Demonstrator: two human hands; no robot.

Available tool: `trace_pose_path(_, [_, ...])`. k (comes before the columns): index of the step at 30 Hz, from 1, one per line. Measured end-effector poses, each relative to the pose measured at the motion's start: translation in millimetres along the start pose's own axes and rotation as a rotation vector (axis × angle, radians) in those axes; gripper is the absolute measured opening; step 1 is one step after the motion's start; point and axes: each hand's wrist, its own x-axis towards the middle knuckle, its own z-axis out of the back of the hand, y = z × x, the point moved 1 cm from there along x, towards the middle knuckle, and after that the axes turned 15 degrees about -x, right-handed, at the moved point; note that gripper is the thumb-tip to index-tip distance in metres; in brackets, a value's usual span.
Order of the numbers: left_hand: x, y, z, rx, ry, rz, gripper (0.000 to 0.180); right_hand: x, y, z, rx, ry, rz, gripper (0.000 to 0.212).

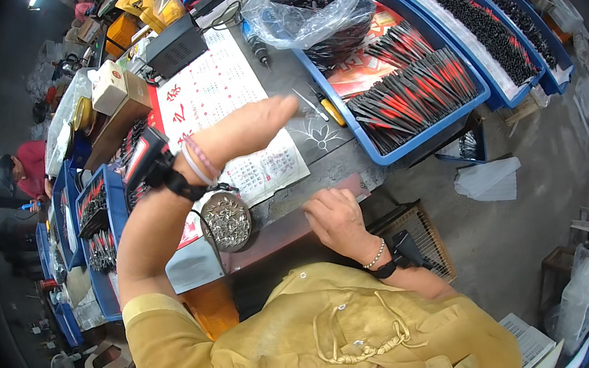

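My left hand (pixel 252 127) reaches across the table above a printed paper sheet (pixel 222 71). Its fingers are stretched out toward the right, slightly blurred, and nothing shows in them. By the near table edge, my right hand (pixel 336 219) has its fingers curled downward beside a reddish strip (pixel 282 233); their tips and anything between them are hidden. A round dish of small metal parts (pixel 226 222) stands below my left wrist. To the right, a blue tray (pixel 383 160) holds many slim black-and-red pen-like pieces (pixel 416 99). A yellow-and-black hand tool (pixel 331 109) lies beside this tray.
A clear plastic bag (pixel 310 9) of dark pieces sits on the tray's far end. More blue trays (pixel 503 88) stand at the right and left. A black box-shaped device (pixel 176 45), a power screwdriver (pixel 257 47) and cartons (pixel 108 89) occupy the far side. Other people (pixel 32 172) work nearby.
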Motion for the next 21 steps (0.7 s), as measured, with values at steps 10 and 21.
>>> trace_pose_path(10, [-34.5,22.5,-60.4,0.474,0.061,-0.110,0.007,-1.2,0.0,2.8,-0.017,-0.008,0.009,0.014])
trace_pose_path(21, [-39.5,27.6,-57.5,0.450,0.026,-0.153,0.014,-0.2,4.2,-1.8,-0.064,-0.012,-0.010,0.012])
